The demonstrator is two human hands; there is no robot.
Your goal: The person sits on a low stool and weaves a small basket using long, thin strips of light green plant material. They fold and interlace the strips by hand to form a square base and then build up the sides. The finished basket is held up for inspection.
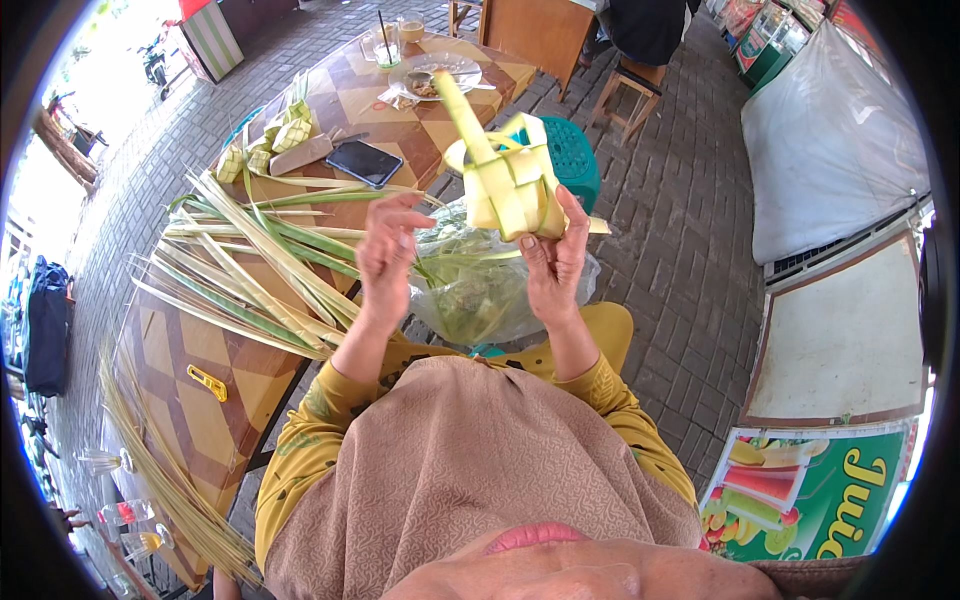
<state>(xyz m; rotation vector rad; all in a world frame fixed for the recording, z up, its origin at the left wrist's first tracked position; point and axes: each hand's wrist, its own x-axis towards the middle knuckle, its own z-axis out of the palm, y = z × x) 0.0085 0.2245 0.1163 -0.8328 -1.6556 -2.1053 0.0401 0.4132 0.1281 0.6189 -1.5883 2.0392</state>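
Observation:
My right hand (559, 259) grips the lower edge of a partly woven palm-leaf pouch (510, 184) between thumb and fingers. Loose strip loops and one long strip end stand up from the pouch's top. My left hand (390, 244) is raised to the left of it, fingers apart and bent, with nothing seen in them. Long palm-leaf strips (255, 262) lie spread on the table to the left. Finished woven pouches (291, 135) sit in a cluster farther back. A plastic bag of leaf scraps (480, 300) is below and between my hands.
The checkered wooden table (172, 375) holds a yellow box cutter (208, 382), a smartphone (364, 163), thin leaf ribs (150, 465), a glass plate (442, 75) and drinking glasses (386, 49). A green plastic stool (570, 161) stands beyond my right hand. A person sits on a wooden stool (628, 94) farther off.

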